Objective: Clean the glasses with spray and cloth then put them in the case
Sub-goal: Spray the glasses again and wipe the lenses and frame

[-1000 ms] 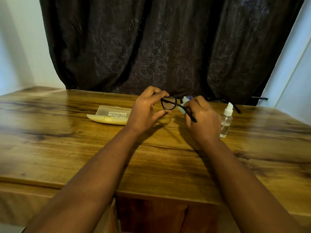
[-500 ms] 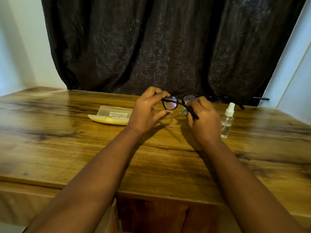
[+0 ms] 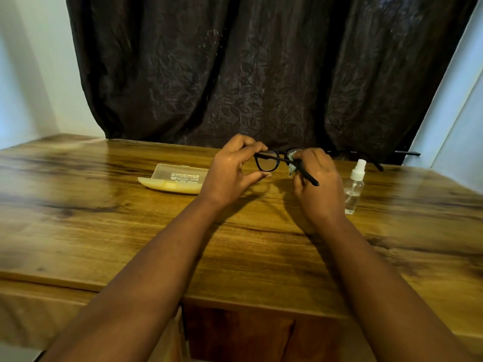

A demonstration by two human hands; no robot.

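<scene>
So both hands are up over the far middle of the worktop [image 3: 104,231], working on the glasses [image 3: 266,163]. Left hand [image 3: 230,173] pinches the black frame at its left end, fingers curled over the top rim and thumb underneath, so the left lens sits in plain view between them. Right hand [image 3: 318,184] has its fingers curled round a small pale cloth [image 3: 292,163] and presses it against the right lens, which is mostly hidden behind the cloth and fingers. One temple arm sticks out toward the camera across the right hand, the other pokes out to the right, toward the far right corner.

Case [image 3: 172,180] lies on the worktop to the left of the left hand, toward the far edge, pale yellowish with printing on it; looks open but I can't tell for sure. Spray [image 3: 354,189], a little clear bottle with a white nozzle, stands upright just right of the right hand, apart from it. Dark curtain [image 3: 261,74] hangs behind the far edge.
</scene>
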